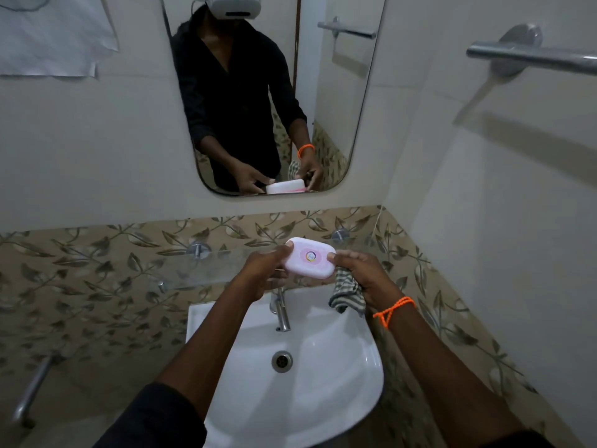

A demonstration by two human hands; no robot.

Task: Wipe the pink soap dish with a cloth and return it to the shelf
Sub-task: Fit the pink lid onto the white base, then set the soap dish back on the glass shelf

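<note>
1. Nearest the camera, both forearms reach forward from the bottom edge; the left one ends in a dark sleeve (155,418) cut off by the frame, and the right wrist carries an orange thread band (392,310)
2. Below the arms sits the white basin (339,383) with its drain (282,361) near the middle; the basin's near rim is partly hidden by the left forearm
3. The steel tap (281,310) rises at the basin's back edge, its top hidden behind the left hand
4. The left hand (265,270) grips the left end of the pink soap dish (310,258), thumb on top; the fingers underneath are out of sight
5. The right hand (365,273) pinches the dish's right end with thumb and fingertips, and the same hand also clutches a striped cloth (347,294) that hangs from the palm over the basin's back right corner
6. The soap dish is closed, lid up, with a round sticker whose print is too small to read; it is held above the glass shelf (193,266), and whether it touches the shelf cannot be told
7. The shelf is clear glass, so its edges are hard to trace against the leaf-patterned tiles (97,270)
8. Farther back, the mirror (339,108) repeats both hands on the dish; a towel bar (529,56) is cut off at the right edge
</note>
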